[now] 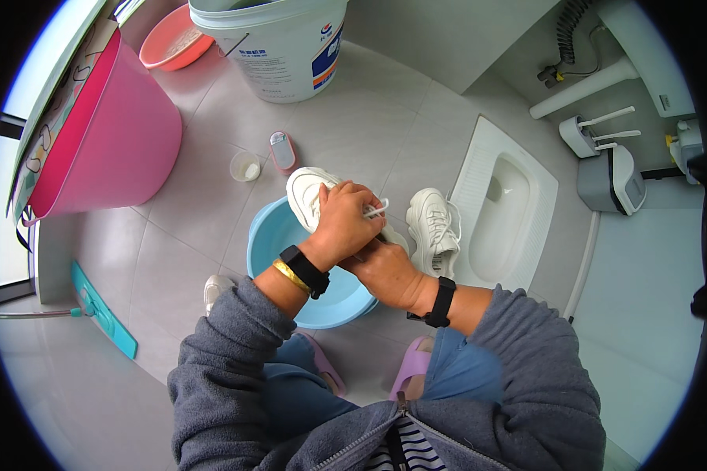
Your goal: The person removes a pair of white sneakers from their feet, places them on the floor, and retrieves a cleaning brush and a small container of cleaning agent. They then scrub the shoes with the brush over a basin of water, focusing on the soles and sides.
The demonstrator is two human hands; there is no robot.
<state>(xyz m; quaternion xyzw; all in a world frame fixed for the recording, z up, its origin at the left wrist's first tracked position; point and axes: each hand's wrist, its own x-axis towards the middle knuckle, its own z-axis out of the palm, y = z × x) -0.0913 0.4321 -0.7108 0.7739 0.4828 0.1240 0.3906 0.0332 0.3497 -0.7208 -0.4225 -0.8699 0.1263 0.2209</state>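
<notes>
Hand, left: was clasped over the laced upper of a white sneaker. Hand, right: gripped near the heel, close against the left. Held sneaker hung above a blue basin. Second sneaker stood beside a squat toilet. Beyond the basin were a cup and white bucket.
</notes>
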